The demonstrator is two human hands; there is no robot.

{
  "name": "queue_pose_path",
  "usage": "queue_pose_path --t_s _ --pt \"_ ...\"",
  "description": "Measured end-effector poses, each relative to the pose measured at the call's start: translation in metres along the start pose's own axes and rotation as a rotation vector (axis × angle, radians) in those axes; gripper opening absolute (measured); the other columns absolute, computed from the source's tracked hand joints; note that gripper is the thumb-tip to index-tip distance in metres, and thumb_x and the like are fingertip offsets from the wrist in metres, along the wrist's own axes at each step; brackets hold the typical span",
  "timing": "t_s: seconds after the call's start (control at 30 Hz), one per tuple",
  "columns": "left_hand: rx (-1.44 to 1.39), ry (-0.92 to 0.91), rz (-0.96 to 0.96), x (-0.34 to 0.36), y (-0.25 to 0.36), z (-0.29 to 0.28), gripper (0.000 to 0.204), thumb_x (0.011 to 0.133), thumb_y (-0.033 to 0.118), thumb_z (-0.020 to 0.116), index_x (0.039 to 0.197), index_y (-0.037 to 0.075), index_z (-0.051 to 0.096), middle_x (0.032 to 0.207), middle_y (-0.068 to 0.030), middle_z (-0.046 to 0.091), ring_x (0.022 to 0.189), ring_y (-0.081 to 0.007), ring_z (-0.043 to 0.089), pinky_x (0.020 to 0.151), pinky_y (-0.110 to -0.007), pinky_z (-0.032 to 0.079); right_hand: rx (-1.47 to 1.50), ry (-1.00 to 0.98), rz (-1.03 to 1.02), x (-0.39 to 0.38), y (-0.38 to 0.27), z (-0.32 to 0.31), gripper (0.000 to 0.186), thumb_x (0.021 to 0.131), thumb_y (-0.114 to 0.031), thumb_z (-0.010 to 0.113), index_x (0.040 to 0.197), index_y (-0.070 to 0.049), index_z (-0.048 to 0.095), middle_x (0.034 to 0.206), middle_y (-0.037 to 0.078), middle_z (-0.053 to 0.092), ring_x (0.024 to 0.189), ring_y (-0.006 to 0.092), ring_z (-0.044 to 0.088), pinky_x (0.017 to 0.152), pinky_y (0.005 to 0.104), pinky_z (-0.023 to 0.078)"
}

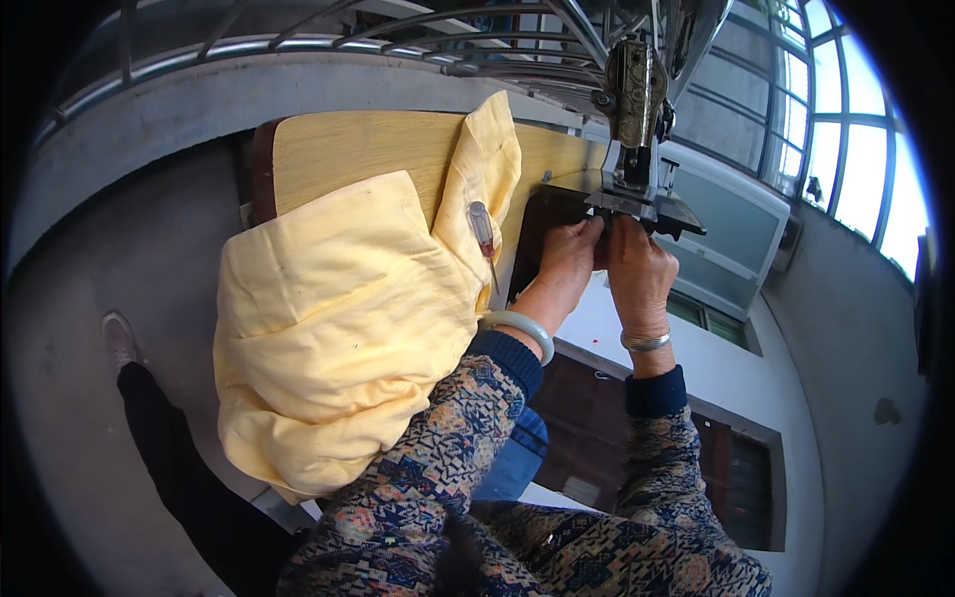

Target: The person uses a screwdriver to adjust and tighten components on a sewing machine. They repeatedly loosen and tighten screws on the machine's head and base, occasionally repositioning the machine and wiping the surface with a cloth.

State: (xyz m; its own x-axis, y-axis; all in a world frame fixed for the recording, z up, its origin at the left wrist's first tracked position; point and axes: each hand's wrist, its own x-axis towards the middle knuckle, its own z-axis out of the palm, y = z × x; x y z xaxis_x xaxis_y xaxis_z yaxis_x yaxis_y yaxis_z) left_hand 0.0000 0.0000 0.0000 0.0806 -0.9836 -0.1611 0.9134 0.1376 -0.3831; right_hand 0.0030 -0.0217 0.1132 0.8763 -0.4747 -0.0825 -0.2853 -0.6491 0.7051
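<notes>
At the front of a sewing machine [635, 104], both my hands are raised close together by the edge of its metal bed plate [678, 215]. My left hand [569, 261] has its fingers bent and closed at the plate's near edge. Beside it, my right hand [642, 271] is closed too, fingertips up against the same edge. Whatever is between the fingers is hidden. To the left, a large bundle of yellow cloth [328, 318] drapes over the wooden tabletop [358, 149]. A screwdriver [481, 231] with a clear and red handle rests on the cloth.
Metal railings [448, 42] run along the far side above a low ledge. A barred window [856, 129] is at the right, near a grey wall [846, 308]. Below my forearms is a dark brown panel [587, 418]. A person's shoe [118, 338] shows on the floor at left.
</notes>
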Motion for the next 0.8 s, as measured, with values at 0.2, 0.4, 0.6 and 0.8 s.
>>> queue_pose_path --t_s 0.2,0.4,0.6,0.8 --pt "-0.045 0.012 -0.012 -0.003 0.004 0.002 0.027 0.101 0.026 0.056 0.101 0.001 0.066 0.088 -0.0054 0.068 0.076 -0.0152 0.067 0.075 -0.030 0.055 -0.024 -0.055 -0.025 0.003 0.002 -0.003 0.007 0.092 -0.017 0.066 0.088 -0.011 0.068 0.065 0.014 0.066 0.058 0.0333 0.066 0.051 0.0399 0.051" --pt "-0.031 0.023 0.029 0.001 0.003 0.004 0.027 0.101 0.025 0.056 0.096 0.000 0.065 0.082 -0.0052 0.065 0.073 -0.0151 0.065 0.073 -0.030 0.055 -0.038 -0.045 -0.005 0.003 -0.001 -0.004 0.010 0.092 -0.019 0.065 0.087 -0.010 0.067 0.067 0.014 0.067 0.060 0.0338 0.067 0.053 0.0412 0.052" --pt "-0.009 0.023 0.034 0.003 -0.001 0.004 0.027 0.101 0.023 0.055 0.092 0.000 0.064 0.079 -0.0052 0.064 0.071 -0.0146 0.064 0.071 -0.030 0.056 -0.056 -0.041 -0.002 0.003 0.001 -0.003 0.012 0.093 -0.020 0.064 0.086 -0.012 0.067 0.065 0.014 0.066 0.059 0.0341 0.066 0.052 0.0413 0.052" --pt "-0.092 0.000 0.043 0.006 -0.006 0.005 0.027 0.102 0.024 0.054 0.094 0.000 0.063 0.080 -0.0048 0.063 0.069 -0.0152 0.064 0.067 -0.030 0.056 -0.061 -0.043 0.024 0.003 -0.003 -0.004 0.015 0.094 -0.022 0.063 0.082 -0.012 0.065 0.066 0.014 0.066 0.059 0.0354 0.066 0.052 0.0422 0.052"
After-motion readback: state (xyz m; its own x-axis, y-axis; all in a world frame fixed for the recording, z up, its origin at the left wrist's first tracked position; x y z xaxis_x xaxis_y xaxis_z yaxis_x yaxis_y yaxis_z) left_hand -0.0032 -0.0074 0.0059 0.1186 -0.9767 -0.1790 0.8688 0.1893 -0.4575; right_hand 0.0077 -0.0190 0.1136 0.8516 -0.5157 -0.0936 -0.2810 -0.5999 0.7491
